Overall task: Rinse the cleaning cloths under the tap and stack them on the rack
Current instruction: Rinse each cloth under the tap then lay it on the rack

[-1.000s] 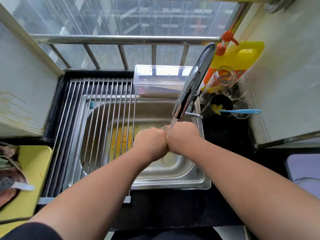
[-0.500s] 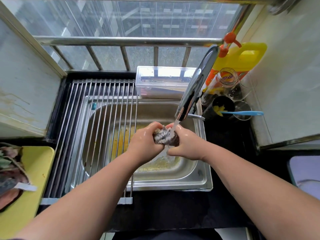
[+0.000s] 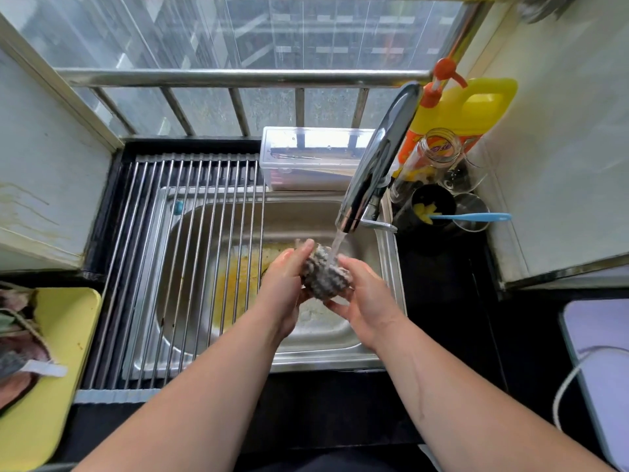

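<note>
A bunched grey-and-white cleaning cloth (image 3: 323, 275) sits between my two hands over the steel sink (image 3: 340, 349). Water runs from the chrome tap (image 3: 377, 158) onto the cloth's top. My left hand (image 3: 284, 284) holds the cloth's left side, with fingers curved up around it. On the right, my right hand (image 3: 366, 298) cups the cloth from beside and below. A roll-up metal rack (image 3: 190, 260) lies across the sink's left half, bare of cloths. More cloths (image 3: 17, 349) lie heaped on a yellow tray (image 3: 64, 335) at the far left.
A clear plastic box (image 3: 306, 165) stands behind the sink. At the back right are a yellow detergent jug (image 3: 469, 107), a glass jar (image 3: 432, 155), and cups with a blue brush (image 3: 469, 217). A white board (image 3: 599, 369) lies on the dark counter at right.
My fists were pressed together under the water, hiding the cloth. They have since parted and turned outward, so the bunched cloth now shows between them under the stream.
</note>
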